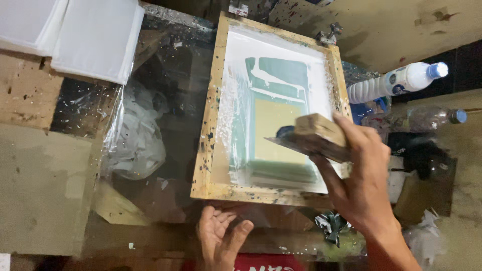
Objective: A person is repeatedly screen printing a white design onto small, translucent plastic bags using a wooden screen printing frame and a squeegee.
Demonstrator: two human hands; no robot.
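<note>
**Hands at the printing screen**

Right hand [364, 180], right of centre in the frame: fingers clamped around wooden squeegee [315, 135], blade edge resting on the mesh of wood-framed printing screen [208, 130]. Left hand [221, 236], at lower centre: fingers spread wide, palm up, holding nothing, just below the frame's lower edge; contact with the wood impossible to tell.

Screen at centre of the frame, tilted, its mesh smeared with white ink around a green and pale yellow rectangle. Two metal clamps [329, 36] on its top edge.

Stacked white sheets [98, 37] at upper left. Crumpled clear plastic [135, 135] left of the screen. White bottle with blue cap [396, 80] and clear bottle [427, 118] lying at right, well apart from both hands.
</note>
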